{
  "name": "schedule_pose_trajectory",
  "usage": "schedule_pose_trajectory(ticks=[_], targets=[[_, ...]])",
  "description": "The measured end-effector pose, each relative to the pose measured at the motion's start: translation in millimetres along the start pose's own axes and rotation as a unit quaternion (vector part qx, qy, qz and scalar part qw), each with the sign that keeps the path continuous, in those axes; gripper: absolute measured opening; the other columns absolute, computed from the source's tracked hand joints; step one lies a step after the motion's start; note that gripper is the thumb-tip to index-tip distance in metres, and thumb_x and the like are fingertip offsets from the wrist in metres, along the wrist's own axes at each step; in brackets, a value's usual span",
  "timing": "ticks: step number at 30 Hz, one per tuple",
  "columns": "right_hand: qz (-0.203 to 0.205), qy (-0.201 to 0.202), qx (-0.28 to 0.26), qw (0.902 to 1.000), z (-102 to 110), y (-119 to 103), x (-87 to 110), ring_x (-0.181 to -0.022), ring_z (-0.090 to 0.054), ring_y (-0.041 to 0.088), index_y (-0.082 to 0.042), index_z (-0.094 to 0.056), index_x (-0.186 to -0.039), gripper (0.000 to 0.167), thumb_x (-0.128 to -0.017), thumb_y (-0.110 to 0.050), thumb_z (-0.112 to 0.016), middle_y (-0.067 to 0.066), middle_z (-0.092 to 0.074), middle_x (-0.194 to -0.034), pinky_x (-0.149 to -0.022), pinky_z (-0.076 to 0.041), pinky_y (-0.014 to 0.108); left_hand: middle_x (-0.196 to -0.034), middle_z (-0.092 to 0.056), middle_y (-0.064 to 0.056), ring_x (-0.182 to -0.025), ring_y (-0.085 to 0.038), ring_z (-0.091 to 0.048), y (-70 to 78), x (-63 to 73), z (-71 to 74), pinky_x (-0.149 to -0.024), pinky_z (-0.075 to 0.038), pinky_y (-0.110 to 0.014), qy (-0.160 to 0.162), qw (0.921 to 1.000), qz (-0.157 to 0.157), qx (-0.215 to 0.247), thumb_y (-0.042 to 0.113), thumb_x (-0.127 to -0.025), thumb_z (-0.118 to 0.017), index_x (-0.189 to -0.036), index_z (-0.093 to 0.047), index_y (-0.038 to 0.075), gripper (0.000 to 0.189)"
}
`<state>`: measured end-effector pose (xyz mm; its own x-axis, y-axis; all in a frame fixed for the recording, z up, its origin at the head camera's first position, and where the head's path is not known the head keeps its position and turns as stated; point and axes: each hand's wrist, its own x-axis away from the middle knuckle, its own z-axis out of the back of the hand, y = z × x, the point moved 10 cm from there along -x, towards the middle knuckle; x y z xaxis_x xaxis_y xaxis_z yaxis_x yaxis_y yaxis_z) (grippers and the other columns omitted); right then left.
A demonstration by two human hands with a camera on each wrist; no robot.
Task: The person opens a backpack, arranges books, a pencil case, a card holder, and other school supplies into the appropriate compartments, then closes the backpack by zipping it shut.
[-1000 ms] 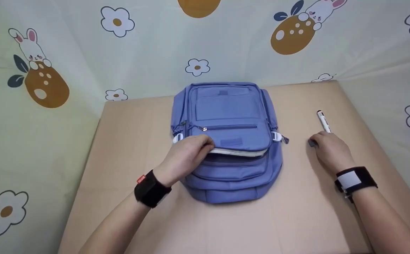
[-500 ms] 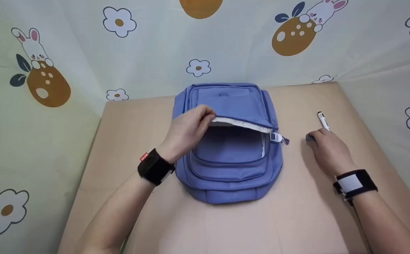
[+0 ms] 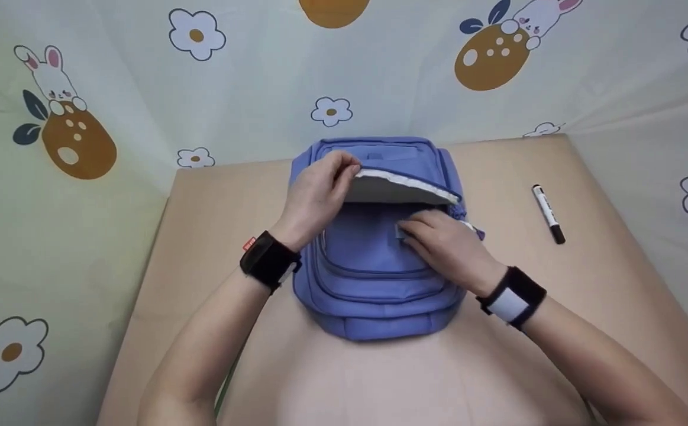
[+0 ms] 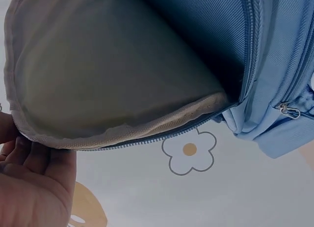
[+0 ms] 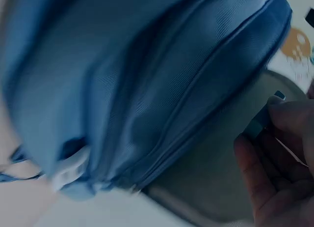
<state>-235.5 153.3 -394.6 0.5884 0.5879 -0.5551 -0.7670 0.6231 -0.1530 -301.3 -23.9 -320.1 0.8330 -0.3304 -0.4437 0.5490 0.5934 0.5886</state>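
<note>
A blue backpack (image 3: pixel 379 310) lies on the table with its front pocket unzipped. My left hand (image 3: pixel 320 195) pinches the edge of the pocket's flap (image 3: pixel 400 190) and holds it raised. The left wrist view shows the flap's grey lining (image 4: pixel 113 65) and the fingers of the left hand (image 4: pixel 39 180) at its zip edge. My right hand (image 3: pixel 447 245) is in front of the pocket opening and pinches a small grey-blue block (image 3: pixel 401 231). In the right wrist view this block (image 5: pixel 257 123) shows a pale end; its exact kind is unclear.
A white marker with a black cap (image 3: pixel 548 214) lies on the table (image 3: pixel 604 284) right of the backpack. A patterned cloth (image 3: pixel 249 94) rises behind and beside the table. A white side buckle and strap sit at the backpack's right edge, partly behind my right hand.
My left hand has lifted the flap up and back, opening the pocket wide. The right hand has moved left from beside the marker to the pocket, carrying the small block.
</note>
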Motion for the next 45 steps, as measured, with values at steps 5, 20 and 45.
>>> schedule_pose_trajectory(ticks=[5, 20, 45], targets=[[-0.011, -0.076, 0.023, 0.9968, -41.9, -7.3, -42.3, -0.090, -0.064, 0.030, -0.005, -0.065, -0.099, 0.009, -0.096, -0.012, -0.070, 0.010, -0.066, -0.097, -0.081, -0.055, 0.044, -0.103, -0.070, -0.003, -0.088, -0.013, -0.062, -0.6, 0.3, -1.9, -0.078, -0.051, -0.029, -0.002, 1.0000, -0.002, 0.001, 0.020, -0.107, -0.056, -0.113, -0.067, 0.006, 0.019], [0.009, -0.091, 0.053, 0.9944, -58.8, -17.1, -57.1, -0.080, -0.065, 0.032, -0.004, -0.062, -0.089, 0.007, -0.096, -0.004, -0.065, 0.011, -0.065, -0.088, -0.067, -0.055, 0.044, -0.100, -0.070, -0.003, -0.084, -0.014, -0.062, 0.5, 1.6, 3.9, -0.075, -0.051, -0.031, 0.014, 0.9996, -0.025, -0.004, 0.020, -0.106, -0.057, -0.110, -0.068, 0.007, 0.018], [-0.305, 0.041, 0.046, 0.9503, 81.3, 167.6, 115.8, -0.086, -0.069, 0.037, 0.004, -0.073, -0.110, 0.018, -0.094, -0.002, -0.069, 0.024, -0.072, -0.103, -0.073, -0.054, 0.051, -0.098, -0.069, -0.003, -0.081, -0.014, -0.059, -1.1, 4.9, -0.3, -0.073, -0.050, -0.030, -0.003, 0.9999, -0.012, 0.002, 0.019, -0.107, -0.057, -0.111, -0.068, 0.005, 0.018]])
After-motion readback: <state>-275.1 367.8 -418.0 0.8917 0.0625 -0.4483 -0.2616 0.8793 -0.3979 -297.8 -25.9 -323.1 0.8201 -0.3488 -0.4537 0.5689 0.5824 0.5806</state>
